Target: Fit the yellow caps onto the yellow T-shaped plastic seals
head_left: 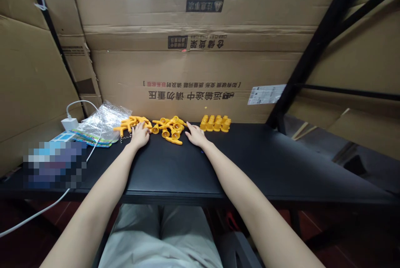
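Observation:
My left hand (140,135) rests at the right edge of a pile of yellow-orange handles (127,124), its fingers apart and reaching onto them. Dark metal spirals (125,137), like corkscrew worms, stick out from that pile. Between my hands lies a loose heap of yellow bell-shaped parts with handles (165,134), some with their hollow ends toward me. My right hand (196,135) is open, fingers stretched out flat at the right side of this heap. Beyond its fingers, yellow cup-like pieces (218,124) stand upright in neat rows.
A black tabletop (175,172) carries everything, with a cardboard sheet (193,64) behind it. At the left lie a clear plastic bag (104,120), a white charger (69,124) with its cable, and a blurred-out object (56,164). A black metal post (290,80) rises at the right.

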### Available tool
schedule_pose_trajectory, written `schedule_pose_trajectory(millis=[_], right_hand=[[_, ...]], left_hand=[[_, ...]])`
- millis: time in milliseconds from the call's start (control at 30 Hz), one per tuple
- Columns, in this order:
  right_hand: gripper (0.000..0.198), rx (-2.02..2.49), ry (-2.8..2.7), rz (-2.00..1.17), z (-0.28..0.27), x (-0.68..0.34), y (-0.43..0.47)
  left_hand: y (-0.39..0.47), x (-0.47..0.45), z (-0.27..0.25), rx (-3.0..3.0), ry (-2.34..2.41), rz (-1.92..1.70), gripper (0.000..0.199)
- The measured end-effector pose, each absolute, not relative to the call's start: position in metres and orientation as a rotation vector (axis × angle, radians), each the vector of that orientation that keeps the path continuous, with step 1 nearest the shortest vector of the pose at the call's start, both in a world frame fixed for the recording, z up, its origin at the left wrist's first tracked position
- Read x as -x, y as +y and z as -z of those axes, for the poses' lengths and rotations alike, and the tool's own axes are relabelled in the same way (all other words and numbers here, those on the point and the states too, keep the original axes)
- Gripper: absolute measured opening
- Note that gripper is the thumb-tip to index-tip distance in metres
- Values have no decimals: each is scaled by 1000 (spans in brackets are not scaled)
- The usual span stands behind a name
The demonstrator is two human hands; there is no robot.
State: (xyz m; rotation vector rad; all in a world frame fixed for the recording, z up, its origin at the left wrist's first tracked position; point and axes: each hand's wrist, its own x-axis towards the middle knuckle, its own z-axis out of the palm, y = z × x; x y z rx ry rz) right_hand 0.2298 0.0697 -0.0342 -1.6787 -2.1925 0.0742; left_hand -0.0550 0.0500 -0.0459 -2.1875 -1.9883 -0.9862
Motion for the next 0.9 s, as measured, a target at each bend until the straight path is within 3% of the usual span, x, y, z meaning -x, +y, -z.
schedule_pose_trajectory(millis=[200, 433, 633, 767, 900], right_hand=[[34, 1667, -2169, 223, 27, -223, 64], [26, 1567, -1919, 193, 14, -222, 53], [18, 1121, -1502, -456, -4, -202, 53], [31, 847, -1389, -901, -10, -181, 43], [37, 761, -1378, -1093, -11, -169, 28]], left_hand=[[42, 50, 40, 2178, -1973, 927, 16], [35, 48, 29, 2146, -1848, 1042, 18], [18, 35, 2, 2173, -1609, 1252, 27], [1, 16, -10, 2404, -1427, 1362, 38], [-8, 2, -7, 2593, -1445, 1236, 47]])
